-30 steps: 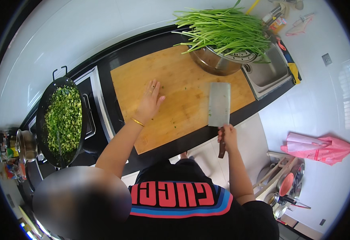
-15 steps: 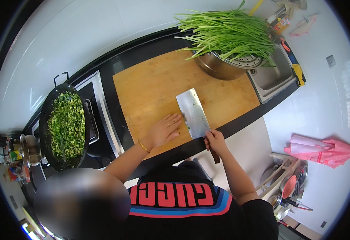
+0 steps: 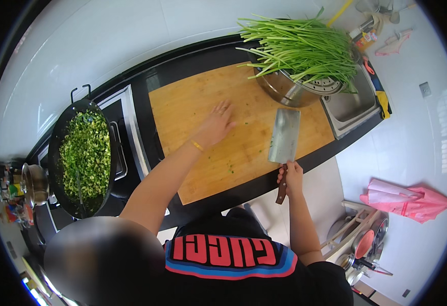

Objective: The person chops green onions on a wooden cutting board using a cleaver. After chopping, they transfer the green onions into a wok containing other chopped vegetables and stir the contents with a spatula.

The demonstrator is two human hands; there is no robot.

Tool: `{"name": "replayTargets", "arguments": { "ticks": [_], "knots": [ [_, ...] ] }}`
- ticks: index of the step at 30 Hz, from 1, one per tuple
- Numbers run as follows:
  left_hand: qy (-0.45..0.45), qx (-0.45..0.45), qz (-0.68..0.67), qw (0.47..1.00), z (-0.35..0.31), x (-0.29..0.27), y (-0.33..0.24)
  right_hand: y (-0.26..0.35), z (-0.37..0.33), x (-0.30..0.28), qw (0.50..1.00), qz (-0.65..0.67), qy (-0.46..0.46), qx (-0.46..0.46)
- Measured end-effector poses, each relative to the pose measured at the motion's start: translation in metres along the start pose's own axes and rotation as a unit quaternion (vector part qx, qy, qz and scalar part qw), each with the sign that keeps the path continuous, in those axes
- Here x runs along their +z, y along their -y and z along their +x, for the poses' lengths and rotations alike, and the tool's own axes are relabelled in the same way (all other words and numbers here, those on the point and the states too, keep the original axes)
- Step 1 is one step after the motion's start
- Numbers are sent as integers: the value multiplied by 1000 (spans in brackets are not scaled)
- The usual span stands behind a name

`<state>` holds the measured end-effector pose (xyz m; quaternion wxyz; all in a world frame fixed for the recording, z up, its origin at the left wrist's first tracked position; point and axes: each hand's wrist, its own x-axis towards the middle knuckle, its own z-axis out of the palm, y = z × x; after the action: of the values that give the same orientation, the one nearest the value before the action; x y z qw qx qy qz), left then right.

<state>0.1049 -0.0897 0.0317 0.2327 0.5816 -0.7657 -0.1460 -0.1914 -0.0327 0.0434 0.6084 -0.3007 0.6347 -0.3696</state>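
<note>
A wooden cutting board [image 3: 182, 109] lies on the black counter. My left hand [image 3: 216, 125] rests on its middle, palm down with the fingers stretched out, holding nothing. Bits of chopped green [image 3: 231, 167] are scattered on the wood. My right hand [image 3: 294, 178] grips the brown handle of a cleaver [image 3: 286, 135] at the board's near right edge. The broad blade points away from me over the board, with small green specks on it. Beyond it, long green chives [image 3: 305, 48] are heaped over a perforated steel steamer pot [image 3: 279, 89].
On the stove at left stands a black wok [image 3: 55, 148] full of a chopped green and pale yellow mix, with a steel pot [image 3: 35, 186] beyond. A sink [image 3: 351, 109] sits at the right. A wooden rack [image 3: 353, 222] with pans stands below.
My left hand has slid forward, away from me, across the board. The cleaver in my right hand has swung to the right, away from the left hand. Green bits now show on the board.
</note>
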Motion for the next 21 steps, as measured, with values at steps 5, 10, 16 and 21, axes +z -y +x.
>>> {"name": "replayTargets", "arguments": {
  "ticks": [5,10,16,21],
  "knots": [
    [20,29,81,996,40,32,-2,0,0,1,1000,-6,19,4],
    [114,173,19,978,4,41,-19,8,11,-11,998,-47,52,10],
    [148,176,-116,966,-73,15,-42,7,-4,-10,969,-173,171,37],
    [-35,31,-77,996,-74,-29,-7,10,-14,-18,977,-135,160,28]
  ]
}}
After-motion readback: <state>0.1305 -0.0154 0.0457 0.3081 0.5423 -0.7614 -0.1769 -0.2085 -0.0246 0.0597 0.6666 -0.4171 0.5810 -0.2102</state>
